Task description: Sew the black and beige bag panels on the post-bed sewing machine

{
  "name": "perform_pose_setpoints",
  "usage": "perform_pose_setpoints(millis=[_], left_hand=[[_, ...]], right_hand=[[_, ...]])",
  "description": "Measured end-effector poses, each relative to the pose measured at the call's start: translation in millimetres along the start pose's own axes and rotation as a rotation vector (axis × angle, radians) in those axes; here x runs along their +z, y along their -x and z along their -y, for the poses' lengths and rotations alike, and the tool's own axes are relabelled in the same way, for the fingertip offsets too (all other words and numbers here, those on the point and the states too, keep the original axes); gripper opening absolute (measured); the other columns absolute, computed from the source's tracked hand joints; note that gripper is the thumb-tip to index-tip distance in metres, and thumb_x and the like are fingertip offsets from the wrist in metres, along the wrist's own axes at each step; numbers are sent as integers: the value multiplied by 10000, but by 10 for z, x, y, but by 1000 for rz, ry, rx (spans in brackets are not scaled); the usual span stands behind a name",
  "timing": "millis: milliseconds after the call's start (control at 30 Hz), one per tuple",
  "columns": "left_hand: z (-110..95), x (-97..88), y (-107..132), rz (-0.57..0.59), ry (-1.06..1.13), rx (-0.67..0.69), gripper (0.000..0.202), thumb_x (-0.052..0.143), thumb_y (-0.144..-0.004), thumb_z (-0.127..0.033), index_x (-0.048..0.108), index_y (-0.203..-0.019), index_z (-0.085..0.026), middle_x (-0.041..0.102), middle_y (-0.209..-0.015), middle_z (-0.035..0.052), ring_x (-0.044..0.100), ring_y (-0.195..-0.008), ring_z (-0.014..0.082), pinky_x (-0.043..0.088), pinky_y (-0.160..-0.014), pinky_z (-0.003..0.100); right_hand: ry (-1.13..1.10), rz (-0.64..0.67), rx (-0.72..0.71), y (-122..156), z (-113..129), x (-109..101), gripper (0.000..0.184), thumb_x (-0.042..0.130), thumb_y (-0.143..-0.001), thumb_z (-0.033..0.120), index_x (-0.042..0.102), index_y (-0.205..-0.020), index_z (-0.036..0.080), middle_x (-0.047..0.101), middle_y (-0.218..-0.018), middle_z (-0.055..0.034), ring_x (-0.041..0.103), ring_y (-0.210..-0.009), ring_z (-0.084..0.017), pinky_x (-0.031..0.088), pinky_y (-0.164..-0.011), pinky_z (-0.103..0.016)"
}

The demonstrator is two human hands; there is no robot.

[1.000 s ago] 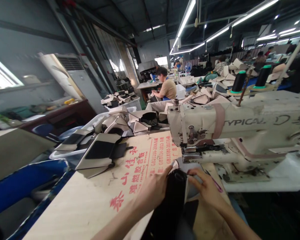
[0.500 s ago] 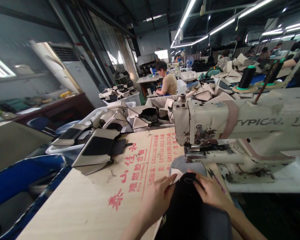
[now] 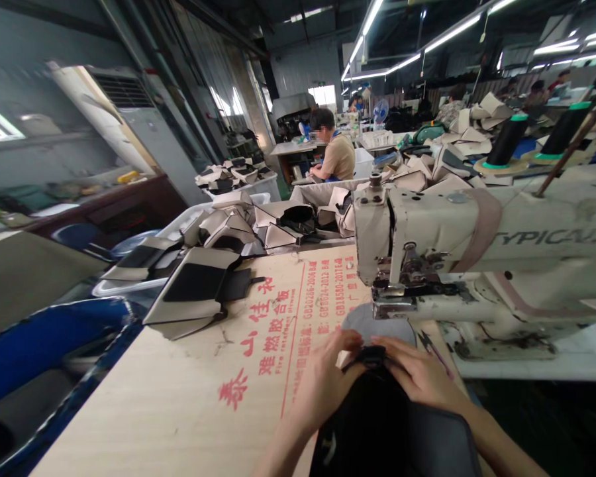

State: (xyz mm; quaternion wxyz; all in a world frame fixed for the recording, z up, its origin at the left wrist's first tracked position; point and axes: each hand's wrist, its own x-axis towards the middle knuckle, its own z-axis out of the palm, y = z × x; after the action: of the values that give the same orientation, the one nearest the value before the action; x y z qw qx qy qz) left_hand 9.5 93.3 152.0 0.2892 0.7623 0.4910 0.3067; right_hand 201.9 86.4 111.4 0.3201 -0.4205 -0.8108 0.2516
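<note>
A black fabric bag piece [image 3: 365, 417] with a dark grey panel on its right side lies in front of me at the near edge of the board. My left hand [image 3: 330, 377] is closed on its top left edge, fingers bent over the rim. On the other side, my right hand [image 3: 414, 371] pinches the top right edge near a thick black fold [image 3: 371, 356]. Just beyond the hands is a flat grey pad [image 3: 380, 324], below the working end of the sewing machine [image 3: 407, 265]. The fingertips are partly hidden by the fabric.
The plywood board [image 3: 179, 411] with red printing spans the middle. A beige and black bag [image 3: 196, 288] lies on its far left. White bins [image 3: 183, 225] of similar pieces stand behind. Scissors [image 3: 434, 351] lie right of the hands. A person [image 3: 335, 149] sits farther back.
My left hand has shifted its grip over the rim, and the pale flap it held no longer shows. Both hands have drawn closer together. The view has turned slightly left.
</note>
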Motion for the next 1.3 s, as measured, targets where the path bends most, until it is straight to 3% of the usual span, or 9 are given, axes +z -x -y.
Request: perform_pose_setpoints(millis=[100, 233, 400, 600, 767, 900, 1000, 1167, 1300], left_hand=[[92, -22, 80, -21, -10, 10, 176, 567, -774, -200, 593, -948, -211, 628, -933, 14, 577, -866, 137, 463, -791, 252], [106, -49, 113, 0, -12, 40, 216, 512, -822, -229, 606, -1017, -235, 623, -1003, 18, 572, -930, 129, 447, -845, 234], [44, -34, 60, 43, 23, 72, 186, 474, -843, -220, 603, -977, -209, 611, -984, 32, 564, -923, 132, 451, -824, 235], [54, 119, 46, -212, 5, 65, 120, 491, -827, -173, 530, -940, -178, 597, -853, 14, 567, -821, 111, 450, -769, 220], [120, 48, 27, -51, -26, 198, 215, 461, -840, -120, 582, -995, -209, 615, -874, 15, 575, -823, 103, 455, -747, 202], [186, -24, 30, 59, -55, 307, 395, 412, -854, -79, 477, -1202, -253, 589, -998, 31, 557, -923, 102, 458, -813, 213], [143, -71, 1, 125, -152, 320, 442, 358, -857, -56, 407, -1260, -232, 575, -1034, 44, 544, -959, 110, 458, -856, 237], [-52, -173, -109, 275, -311, 330, 366, 370, -843, -57, 472, -1159, -211, 556, -1084, 50, 503, -1039, 143, 451, -896, 263], [-59, -150, -154, 303, -314, 296, 283, 364, -854, -66, 501, -1060, -204, 556, -1031, 36, 504, -1004, 141, 450, -879, 259]], right_hand=[[-6, -44, -6, -15, 22, -53, 289, 420, -858, 258, 563, -1099, 194, 539, -1156, -77, 504, -1070, -187, 435, -913, -319], [-37, -118, -35, -52, 46, -80, 263, 404, -869, 236, 573, -1065, 186, 582, -1064, -73, 534, -1005, -171, 448, -882, -295], [-34, -43, -70, -102, 23, -89, 251, 377, -875, 211, 587, -1007, 173, 617, -969, -66, 561, -945, -166, 473, -825, -276], [12, -85, -77, -103, -1, -29, 272, 375, -882, 258, 615, -968, 164, 639, -895, -85, 593, -846, -183, 491, -753, -291], [-9, -96, -77, -98, 8, -9, 253, 394, -879, 250, 627, -939, 172, 641, -895, -81, 597, -834, -171, 491, -730, -265], [-3, -111, -96, -103, 2, -5, 233, 398, -877, 239, 620, -917, 180, 634, -862, -67, 593, -832, -166, 486, -716, -251], [36, -119, -109, -101, -7, 4, 239, 382, -879, 215, 616, -848, 178, 624, -810, -61, 591, -787, -161, 483, -664, -244], [85, -165, -133, -85, -38, 11, 231, 388, -873, 198, 617, -861, 168, 638, -855, -74, 600, -782, -165, 486, -663, -252], [68, -152, -78, -93, -78, -31, 180, 440, -860, 246, 611, -877, 192, 638, -827, -46, 602, -756, -151, 486, -657, -243]])
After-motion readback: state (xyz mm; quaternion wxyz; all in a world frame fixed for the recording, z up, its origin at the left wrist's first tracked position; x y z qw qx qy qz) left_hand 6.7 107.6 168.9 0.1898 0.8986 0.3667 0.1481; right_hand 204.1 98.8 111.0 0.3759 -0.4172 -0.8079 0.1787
